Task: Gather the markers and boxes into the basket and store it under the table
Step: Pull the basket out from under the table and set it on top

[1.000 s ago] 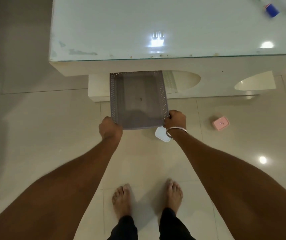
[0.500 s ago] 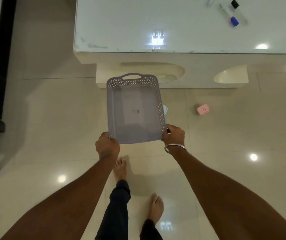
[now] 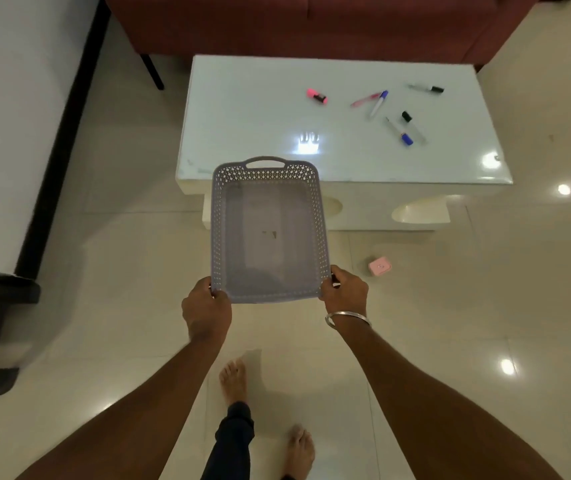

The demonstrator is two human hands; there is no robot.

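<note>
We've got the basket (image 3: 267,233) up in the air, left hand (image 3: 206,311) and right hand (image 3: 344,292) each clamped on a near corner of its rim, fingers curled round the lattice wall. It looks empty and it hangs just off the table's (image 3: 242,109) near edge, far handle overlapping the front-left corner.

Our job now, we judge, is to land it where loading is easy. Best to keep it level, both grips firm, and set it on the bare left half of the glass top, which has plenty of room. The markers lie scattered toward the right half: a pink highlighter (image 3: 317,96) near the middle, a pink pen (image 3: 365,99) crossing a blue-capped one (image 3: 379,103), a black-capped one (image 3: 426,88) near the far right corner, two more (image 3: 405,128) closer in.

A pink box (image 3: 379,266) sits on the floor, right of the basket, below the near edge. Floor around us is open; a sofa (image 3: 311,26) crowds the far edge, so we work from this side.
</note>
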